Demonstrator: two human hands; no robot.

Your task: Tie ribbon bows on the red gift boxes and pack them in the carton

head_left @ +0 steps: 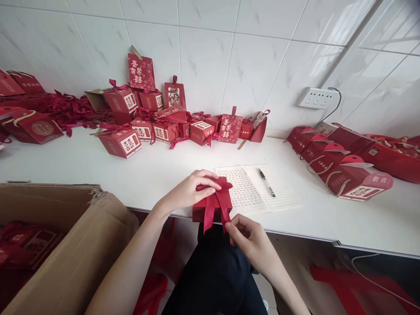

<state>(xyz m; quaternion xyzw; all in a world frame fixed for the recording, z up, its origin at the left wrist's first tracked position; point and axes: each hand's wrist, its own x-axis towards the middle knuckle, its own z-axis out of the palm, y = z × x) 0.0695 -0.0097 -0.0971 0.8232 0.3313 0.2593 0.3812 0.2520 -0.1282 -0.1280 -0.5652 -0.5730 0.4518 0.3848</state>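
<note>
Holding ribbon tail (225,211) w/ R hand (247,236); L hand (192,189) gripping bow (225,186) atop red box (198,213).

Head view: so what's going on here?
A person's left hand is on the ribbon atop a red box at the near edge of the table; the right hand pinches one tail. Both tails hang over the box's near side. An open notebook with a pen lies beyond, to the right.

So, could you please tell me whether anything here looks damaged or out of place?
Yes, one thing: the cardboard carton at the left has a ragged, frayed upper corner beside the table, so it looks worn. Otherwise nothing stands out; I see no spill around the red box under the left hand.
</note>
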